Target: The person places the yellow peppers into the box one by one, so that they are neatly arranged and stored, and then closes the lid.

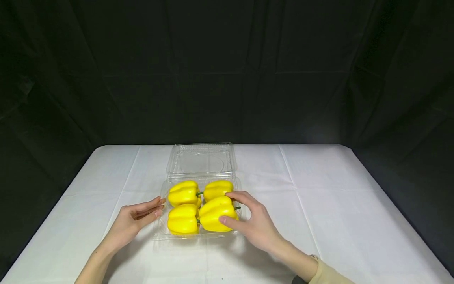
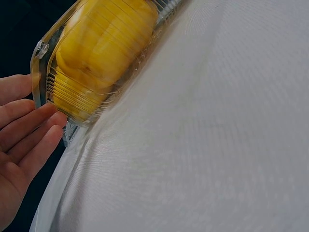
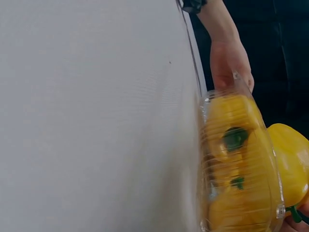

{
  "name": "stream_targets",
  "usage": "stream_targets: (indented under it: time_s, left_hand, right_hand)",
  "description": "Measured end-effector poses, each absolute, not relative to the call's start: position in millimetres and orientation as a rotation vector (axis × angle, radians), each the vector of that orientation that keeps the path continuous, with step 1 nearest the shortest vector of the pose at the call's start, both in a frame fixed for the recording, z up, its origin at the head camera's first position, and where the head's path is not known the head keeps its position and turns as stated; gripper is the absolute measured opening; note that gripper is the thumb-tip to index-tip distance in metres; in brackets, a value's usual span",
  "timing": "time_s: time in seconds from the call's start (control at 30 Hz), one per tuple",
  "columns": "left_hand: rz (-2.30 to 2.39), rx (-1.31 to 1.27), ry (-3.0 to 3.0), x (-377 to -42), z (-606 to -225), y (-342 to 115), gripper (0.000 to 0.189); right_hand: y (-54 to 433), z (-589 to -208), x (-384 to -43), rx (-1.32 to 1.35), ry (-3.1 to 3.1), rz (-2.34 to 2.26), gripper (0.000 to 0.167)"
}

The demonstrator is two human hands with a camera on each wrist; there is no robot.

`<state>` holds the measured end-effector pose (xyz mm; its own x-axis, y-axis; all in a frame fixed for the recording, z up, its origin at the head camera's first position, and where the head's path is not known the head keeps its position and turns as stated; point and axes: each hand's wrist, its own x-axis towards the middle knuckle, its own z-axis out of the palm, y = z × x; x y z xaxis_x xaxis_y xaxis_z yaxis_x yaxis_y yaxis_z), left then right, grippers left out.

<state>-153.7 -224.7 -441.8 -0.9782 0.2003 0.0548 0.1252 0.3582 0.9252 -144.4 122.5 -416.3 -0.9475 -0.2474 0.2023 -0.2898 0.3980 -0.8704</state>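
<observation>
A clear plastic clamshell container (image 1: 159, 233) lies with its lid (image 1: 200, 162) folded back behind it. Several yellow bell peppers with green stems sit in its base, such as the front-left pepper (image 1: 183, 219) and the back-left one (image 1: 183, 193). My left hand (image 1: 125, 224) pinches the container's left rim, its fingers (image 2: 29, 123) against the ribbed side wall. With thumb and fingers, my right hand (image 1: 260, 228) grips the front-right bell pepper (image 1: 214, 214), stem to the right. In the right wrist view this pepper (image 3: 288, 162) sits above the rim, over other peppers in the base.
A white cloth (image 1: 340, 221) with fold creases covers the table. Black curtain (image 1: 227, 75) hangs behind it and on both sides. The lid reaches the table's back edge.
</observation>
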Motion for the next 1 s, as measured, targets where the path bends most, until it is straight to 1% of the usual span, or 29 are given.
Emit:
stream_targets:
  time_s: [0.53, 0.7, 1.0]
  left_hand:
    - [1.730, 0.299, 2.511, -152.5, -440.4, -223.9, 0.053]
    - [1.724, 0.277, 2.507, -153.4, -440.9, -222.5, 0.054]
    - [1.752, 0.329, 2.500, -154.3, -441.8, -219.9, 0.053]
  right_hand:
    - [118.0, -432.6, -138.3, 0.654, -2.479, 1.485, 0.060]
    - [118.5, -435.4, -137.9, 0.633, -2.485, 1.450, 0.058]
    - [120.3, -440.1, -137.3, 0.641, -2.492, 1.370, 0.057]
